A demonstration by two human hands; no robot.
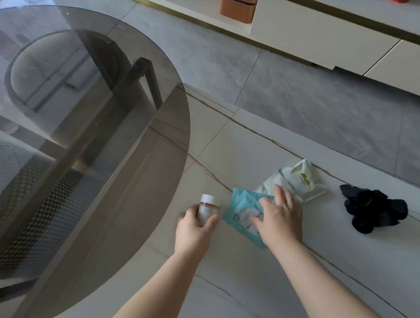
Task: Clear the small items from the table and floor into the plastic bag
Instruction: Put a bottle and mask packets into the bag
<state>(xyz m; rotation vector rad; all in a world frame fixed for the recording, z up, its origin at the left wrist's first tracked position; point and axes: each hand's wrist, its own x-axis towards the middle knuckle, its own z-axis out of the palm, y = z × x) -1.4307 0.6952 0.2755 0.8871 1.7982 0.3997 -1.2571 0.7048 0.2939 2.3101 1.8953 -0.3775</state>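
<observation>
My left hand (194,229) grips a small white bottle (208,207) with a white cap, upright just above the floor tiles. To its right, my right hand (279,217) rests with spread fingers on several teal sachets (241,210) lying on the floor. Just behind that hand lies a pale green and white pouch (302,181) with a leaf logo. A crumpled black cloth (373,210) sits on the floor further right, apart from both hands. No plastic bag is in view.
A round smoked-glass table (82,123) fills the left side, with chairs visible beneath it. A low white cabinet (322,38) runs along the back, holding a brown bin (237,3) with a white liner. Grey and cream floor tiles lie between.
</observation>
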